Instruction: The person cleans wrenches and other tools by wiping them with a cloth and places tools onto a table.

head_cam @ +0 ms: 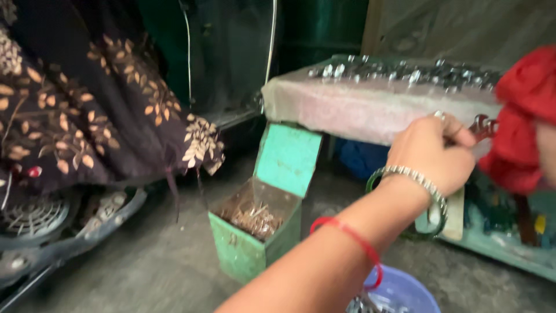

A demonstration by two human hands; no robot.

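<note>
Head view: big dark cloth with gold leaves [87,98] at left. Pink slab [370,107] on top right, shiny metal bits [405,72] on it. Green tin box [260,223], lid up, rusty nails [255,219] inside, on floor below slab. Blue tub [399,293] at bottom. One hand [431,150], which side unclear, curled tight on small red metal piece [482,126] beside slab edge. Other hand out of sight.

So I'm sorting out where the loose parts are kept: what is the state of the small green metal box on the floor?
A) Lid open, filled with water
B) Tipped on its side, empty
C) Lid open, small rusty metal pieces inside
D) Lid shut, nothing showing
C: the green metal box stands upright with its lid raised, and a heap of small rusty metal pieces lies inside.
</note>
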